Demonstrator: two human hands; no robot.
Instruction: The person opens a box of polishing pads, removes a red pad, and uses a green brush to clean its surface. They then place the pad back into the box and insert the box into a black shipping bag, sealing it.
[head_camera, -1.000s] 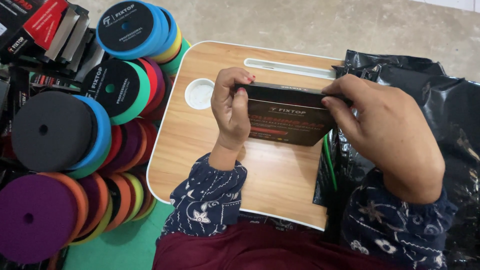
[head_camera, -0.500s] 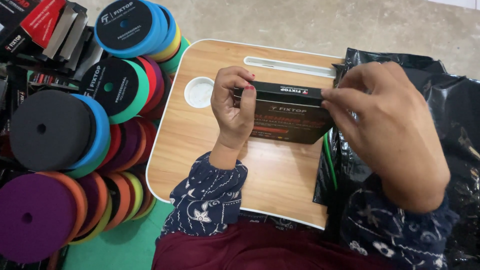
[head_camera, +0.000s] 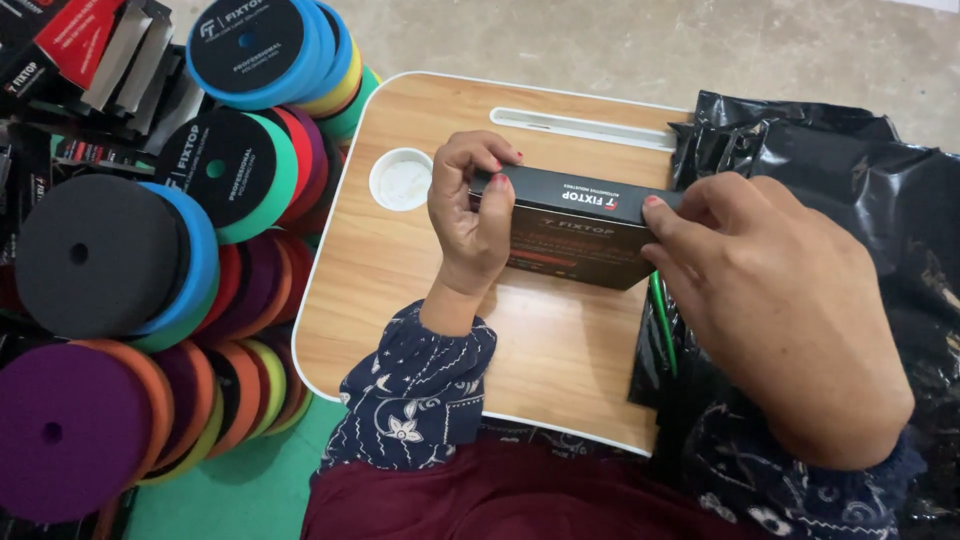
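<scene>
I hold a flat black cardboard box (head_camera: 580, 230) with white and red print above a small wooden lap table (head_camera: 400, 270). My left hand (head_camera: 470, 215) grips the box's left end, thumb and fingers wrapped round it. My right hand (head_camera: 780, 310) grips the right end from above, fingers pressed on the top edge. The box is tilted so that its narrow top side faces me.
Stacks of round foam pads (head_camera: 180, 250) in many colours lie to the left. Flattened black and red boxes (head_camera: 70, 50) sit at the top left. Black plastic bags (head_camera: 860, 170) lie at the right. A white round recess (head_camera: 402, 180) and a slot (head_camera: 580, 128) are in the table.
The box has tipped so its narrow top side now faces up. My right hand has slid over the box's right end, fingers closing on the top edge.
</scene>
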